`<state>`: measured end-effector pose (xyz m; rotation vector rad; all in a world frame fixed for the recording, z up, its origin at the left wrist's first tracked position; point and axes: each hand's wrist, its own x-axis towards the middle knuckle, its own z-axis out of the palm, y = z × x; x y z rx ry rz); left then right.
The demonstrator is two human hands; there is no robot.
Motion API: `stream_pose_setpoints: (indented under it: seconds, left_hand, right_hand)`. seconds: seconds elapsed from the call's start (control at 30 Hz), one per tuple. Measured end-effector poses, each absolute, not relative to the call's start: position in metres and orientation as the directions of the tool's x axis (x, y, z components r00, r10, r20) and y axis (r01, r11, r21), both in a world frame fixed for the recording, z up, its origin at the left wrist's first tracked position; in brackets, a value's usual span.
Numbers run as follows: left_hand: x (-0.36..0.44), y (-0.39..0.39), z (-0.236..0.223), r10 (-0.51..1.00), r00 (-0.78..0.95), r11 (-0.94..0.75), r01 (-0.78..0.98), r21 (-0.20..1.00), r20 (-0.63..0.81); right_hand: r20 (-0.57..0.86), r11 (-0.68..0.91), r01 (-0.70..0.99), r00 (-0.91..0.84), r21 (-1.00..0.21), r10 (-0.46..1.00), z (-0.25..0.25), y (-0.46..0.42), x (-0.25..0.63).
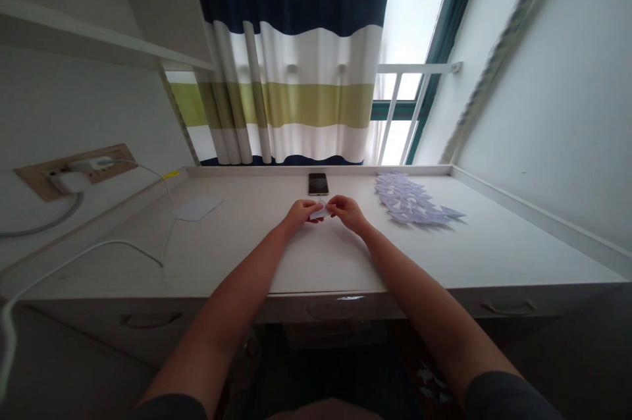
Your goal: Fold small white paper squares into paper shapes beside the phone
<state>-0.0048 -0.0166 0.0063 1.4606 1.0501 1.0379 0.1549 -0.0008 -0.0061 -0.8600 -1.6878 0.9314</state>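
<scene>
Between my two hands, a small folded piece of white paper is held just above the desk. My left hand pinches its left side, with the fingers partly beneath it. On the other side, my right hand grips the paper's right edge between thumb and fingers. Directly behind the hands lies a dark phone. To the right, a pile of folded white paper pieces with pointed tips spreads over the desk. A stack of flat white paper rests at the left.
The white desk has a raised rim at the back and sides. A white cable runs over its left part from a wall socket panel. Drawers with handles sit under the front edge. A striped curtain hangs behind.
</scene>
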Motion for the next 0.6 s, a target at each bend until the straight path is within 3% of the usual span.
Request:
stream_pose_setpoints:
  seconds: [0.2, 0.37, 0.6]
  left_hand:
    - [-0.0008, -0.0175, 0.0067, 0.948, 0.296, -0.133, 0.038, 0.99, 0.116]
    - [-0.0008, -0.0172, 0.0079, 0.96, 0.202, -0.187, -0.043, 0.981, 0.192]
    - [-0.002, -0.0193, 0.0096, 0.938, 0.237, -0.252, -0.029, 0.967, 0.251]
  right_hand:
    - [0.403, 0.42, 0.088, -0.166, -0.903, 0.9, -0.0065, 0.0014, 0.1554]
    - [0.397, 0.404, 0.059, -0.106, -0.913, 0.912, -0.0089, 0.0064, 0.1578]
    - [0.388, 0.391, 0.059, -0.056, -0.919, 0.92, -0.0064, 0.0049, 0.1592]
